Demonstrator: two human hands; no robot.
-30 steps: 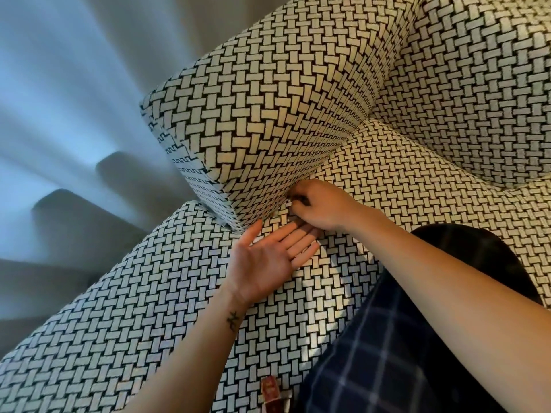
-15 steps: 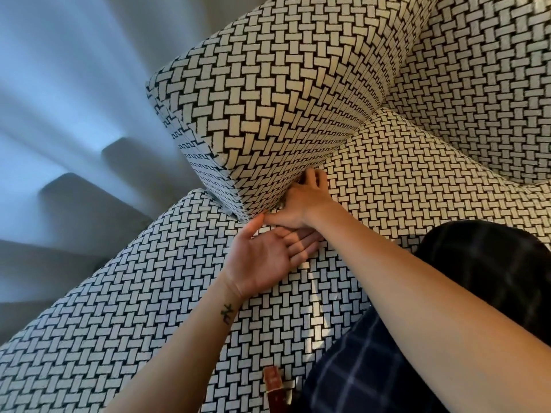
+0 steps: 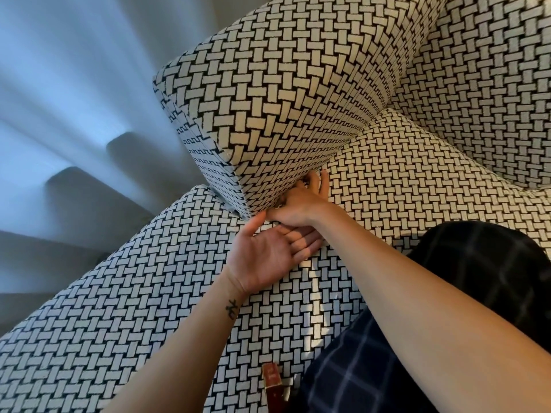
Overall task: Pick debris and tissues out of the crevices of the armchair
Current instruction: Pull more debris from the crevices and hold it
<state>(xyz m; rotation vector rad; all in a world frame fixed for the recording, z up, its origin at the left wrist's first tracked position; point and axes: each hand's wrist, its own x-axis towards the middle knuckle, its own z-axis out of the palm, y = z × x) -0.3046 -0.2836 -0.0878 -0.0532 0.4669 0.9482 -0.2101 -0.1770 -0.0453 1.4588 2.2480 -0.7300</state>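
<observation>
On the woven armchair [image 3: 402,180], your right hand [image 3: 301,204] pushes its fingers into the crevice under the armrest [image 3: 283,93], grip hidden, while your left hand [image 3: 268,257] lies open, palm up and empty, just beside it.

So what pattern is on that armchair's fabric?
A black-and-cream basketweave pattern covers the armchair, seen clearly in the head view.
</observation>
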